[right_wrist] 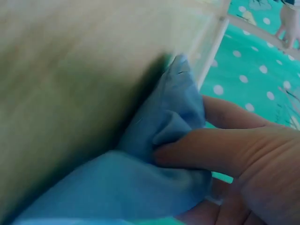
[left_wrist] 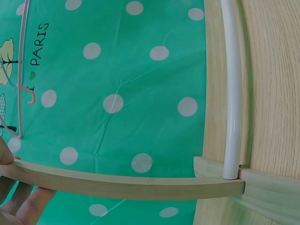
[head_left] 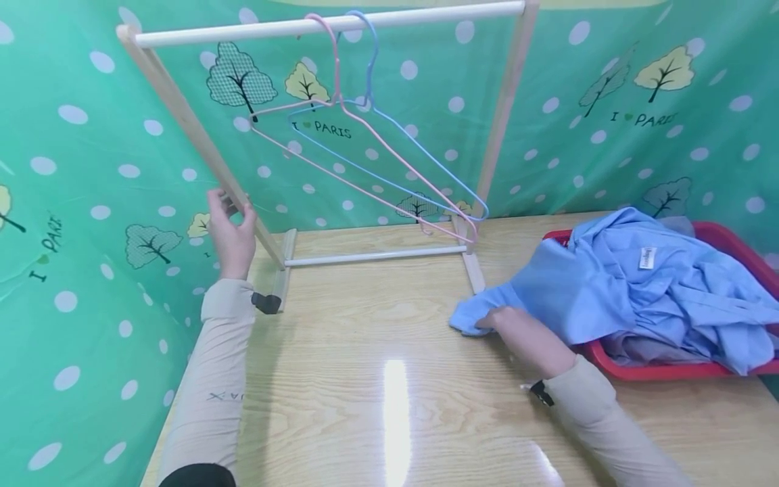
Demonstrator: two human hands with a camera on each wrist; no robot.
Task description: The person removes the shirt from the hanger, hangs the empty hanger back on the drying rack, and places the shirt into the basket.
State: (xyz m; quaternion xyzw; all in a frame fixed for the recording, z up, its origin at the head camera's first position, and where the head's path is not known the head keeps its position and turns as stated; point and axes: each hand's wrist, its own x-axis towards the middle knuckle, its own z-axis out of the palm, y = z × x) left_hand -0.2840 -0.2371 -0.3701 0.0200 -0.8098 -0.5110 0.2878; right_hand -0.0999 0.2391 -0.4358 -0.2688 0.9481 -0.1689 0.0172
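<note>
My right hand (head_left: 525,333) pinches one end of a light blue shirt (head_left: 688,297), thumb on one side and fingers on the other, as the right wrist view shows up close. That end reaches out to the left over the table, while the bulk of the shirt lies heaped in a red basket (head_left: 633,370). On the other side, my left hand (head_left: 234,237) grips the left wooden post (head_left: 197,135) of a small clothes rack. In the left wrist view the fingers (left_wrist: 35,204) wrap round the post. A pink hanger (head_left: 389,135) and a blue hanger (head_left: 435,159) hang from the white top rail (head_left: 243,32).
A wood-grain table (head_left: 328,365) carries the rack and the basket. The rack's white lower bar (head_left: 377,256) runs between its feet. Green polka-dot cloth (head_left: 73,270) covers the walls behind and to the left. Greyish cloth (head_left: 645,348) lies under the shirt in the basket.
</note>
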